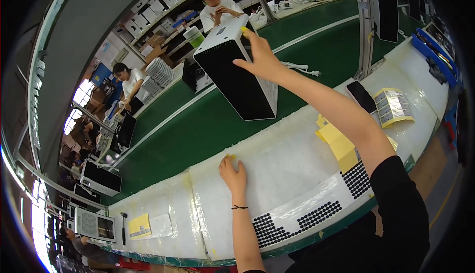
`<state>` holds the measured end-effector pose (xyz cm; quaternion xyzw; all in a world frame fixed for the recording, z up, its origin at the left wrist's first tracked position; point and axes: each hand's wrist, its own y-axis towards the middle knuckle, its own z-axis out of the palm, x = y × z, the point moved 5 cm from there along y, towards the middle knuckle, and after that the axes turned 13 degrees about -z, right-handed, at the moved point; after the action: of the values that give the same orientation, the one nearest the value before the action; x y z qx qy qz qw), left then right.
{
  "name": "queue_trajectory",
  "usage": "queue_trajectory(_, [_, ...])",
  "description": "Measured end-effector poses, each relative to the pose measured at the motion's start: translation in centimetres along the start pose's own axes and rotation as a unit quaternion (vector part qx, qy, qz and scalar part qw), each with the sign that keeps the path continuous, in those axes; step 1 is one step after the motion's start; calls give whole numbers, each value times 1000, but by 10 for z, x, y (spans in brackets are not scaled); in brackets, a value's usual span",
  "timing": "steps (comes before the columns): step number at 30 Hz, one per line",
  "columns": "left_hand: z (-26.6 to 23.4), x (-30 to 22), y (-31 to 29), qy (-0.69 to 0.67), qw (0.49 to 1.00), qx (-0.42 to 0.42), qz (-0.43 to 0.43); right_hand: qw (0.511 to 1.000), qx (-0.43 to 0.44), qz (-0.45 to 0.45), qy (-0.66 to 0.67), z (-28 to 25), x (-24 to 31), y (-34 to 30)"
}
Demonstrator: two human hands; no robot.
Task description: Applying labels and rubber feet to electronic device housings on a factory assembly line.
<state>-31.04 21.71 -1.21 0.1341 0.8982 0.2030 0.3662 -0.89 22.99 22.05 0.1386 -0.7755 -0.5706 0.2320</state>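
Observation:
A tall box-shaped appliance with a black front panel and white casing stands on the green conveyor belt ahead of me. My right hand reaches to its upper right edge, thumb and fingers spread wide. It seems to touch the casing there, though the exact contact is hard to make out. Yellow covers sit on fingertips of both hands. My left hand is over the white padded bench near the belt, loosely bent with thumb and fingers apart and nothing in it. Sheets of round black stickers lie along the bench's near edge.
Yellow label sheets, a phone and a printed label sheet lie at right, before a blue tray. A hammer lies at far left. A metal post rises beside the belt. Co-workers sit across it.

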Motion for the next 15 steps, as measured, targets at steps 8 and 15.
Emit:
queue_trajectory(8, [3,-3,-6,20,999,15,33,942,246,91,209,-96,90,-150])
queue_trajectory(15, [1,-5,-9,40,998,11,44,956,253,-25,148,-131,148,-247])
